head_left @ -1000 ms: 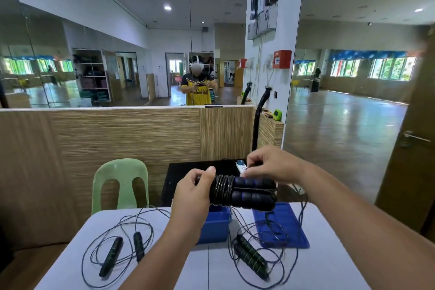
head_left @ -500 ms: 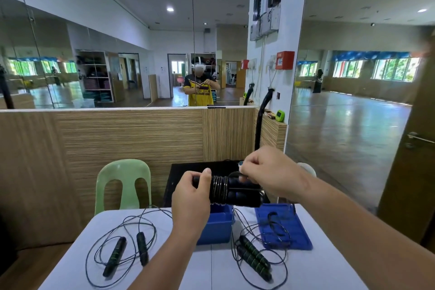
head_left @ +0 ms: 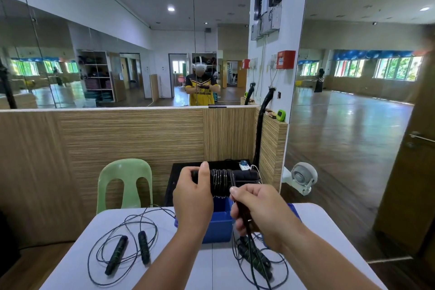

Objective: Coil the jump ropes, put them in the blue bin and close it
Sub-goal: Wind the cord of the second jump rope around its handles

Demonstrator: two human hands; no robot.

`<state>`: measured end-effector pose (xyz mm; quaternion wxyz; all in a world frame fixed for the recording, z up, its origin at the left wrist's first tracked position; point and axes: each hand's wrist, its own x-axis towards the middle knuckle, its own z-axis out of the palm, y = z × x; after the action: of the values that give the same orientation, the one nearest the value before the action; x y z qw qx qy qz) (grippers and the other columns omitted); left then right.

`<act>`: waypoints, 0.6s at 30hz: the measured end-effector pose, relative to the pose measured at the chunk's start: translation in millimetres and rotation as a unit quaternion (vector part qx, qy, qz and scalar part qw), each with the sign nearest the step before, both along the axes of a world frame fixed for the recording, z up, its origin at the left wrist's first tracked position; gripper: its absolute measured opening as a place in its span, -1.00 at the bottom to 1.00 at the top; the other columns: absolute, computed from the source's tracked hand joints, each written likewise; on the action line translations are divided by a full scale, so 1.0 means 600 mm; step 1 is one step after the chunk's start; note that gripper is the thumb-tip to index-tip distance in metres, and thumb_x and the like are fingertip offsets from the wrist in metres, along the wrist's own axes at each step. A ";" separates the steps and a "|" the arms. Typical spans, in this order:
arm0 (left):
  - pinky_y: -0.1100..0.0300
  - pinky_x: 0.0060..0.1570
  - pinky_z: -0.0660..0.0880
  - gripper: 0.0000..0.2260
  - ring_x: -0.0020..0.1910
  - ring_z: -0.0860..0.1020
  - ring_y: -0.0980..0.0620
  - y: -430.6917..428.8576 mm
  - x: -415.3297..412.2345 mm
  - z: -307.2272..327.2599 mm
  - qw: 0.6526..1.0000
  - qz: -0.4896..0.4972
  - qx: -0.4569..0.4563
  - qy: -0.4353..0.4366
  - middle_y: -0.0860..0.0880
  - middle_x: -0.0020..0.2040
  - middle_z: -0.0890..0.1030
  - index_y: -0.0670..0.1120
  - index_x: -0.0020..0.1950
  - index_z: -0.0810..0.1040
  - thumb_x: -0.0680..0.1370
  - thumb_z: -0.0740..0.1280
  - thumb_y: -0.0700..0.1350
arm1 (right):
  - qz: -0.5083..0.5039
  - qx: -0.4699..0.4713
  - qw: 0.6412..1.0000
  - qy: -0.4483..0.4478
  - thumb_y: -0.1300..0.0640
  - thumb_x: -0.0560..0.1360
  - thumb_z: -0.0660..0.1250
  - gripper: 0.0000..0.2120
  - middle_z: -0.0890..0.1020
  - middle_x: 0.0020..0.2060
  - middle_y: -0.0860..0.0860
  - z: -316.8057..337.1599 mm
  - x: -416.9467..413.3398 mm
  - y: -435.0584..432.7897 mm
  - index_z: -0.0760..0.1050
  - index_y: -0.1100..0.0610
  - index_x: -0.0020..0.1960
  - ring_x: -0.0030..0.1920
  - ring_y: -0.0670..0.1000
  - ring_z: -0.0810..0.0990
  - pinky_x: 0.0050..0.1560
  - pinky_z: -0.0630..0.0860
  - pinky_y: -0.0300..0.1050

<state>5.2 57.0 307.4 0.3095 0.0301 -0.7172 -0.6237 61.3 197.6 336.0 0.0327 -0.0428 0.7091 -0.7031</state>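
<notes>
Head view | my left hand [head_left: 193, 198] clamps the handles [head_left: 243, 175] | my right hand [head_left: 261, 209] pinches the cord [head_left: 220, 182] | risk: pinch slips, wraps spring loose

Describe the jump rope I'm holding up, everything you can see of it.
The held jump rope has two black, foam-looking handles lying side by side, roughly level, up over the blue bin. Thin dark cord is wound in tight turns round their middle. The left hand grips the handles' left end; the right hand grips a loose run of cord leading down from the turns.
</notes>
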 end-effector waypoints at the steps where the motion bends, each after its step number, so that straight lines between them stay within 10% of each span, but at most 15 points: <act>1: 0.05 -0.31 0.47 -0.75 -0.44 0.49 0.13 0.001 -0.001 -0.001 1.000 0.002 0.006 -0.003 0.06 -0.41 0.53 0.03 -0.09 0.55 0.65 0.27 0.16 | -0.002 -0.012 1.000 0.000 0.11 0.68 0.29 -0.76 0.61 -0.36 0.13 -0.006 0.003 -0.004 0.55 0.26 -0.06 -0.46 0.04 0.53 -0.42 0.50 -0.11; 18: 0.13 -0.39 0.29 -0.64 -0.38 0.35 0.01 0.027 0.001 0.003 0.974 -0.094 0.172 -0.117 0.07 -0.44 0.42 -0.03 -0.24 0.50 0.65 0.29 0.17 | 0.108 0.094 0.988 0.049 -0.02 0.73 0.12 -0.61 0.51 -0.37 0.06 -0.116 -0.053 0.046 0.58 0.12 -0.11 -0.35 0.09 0.48 -0.20 0.58 -0.01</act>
<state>5.9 73.4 309.1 0.1532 0.0879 -0.6304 -0.7559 29.4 225.2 266.1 0.0775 -0.1508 0.7637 -0.6229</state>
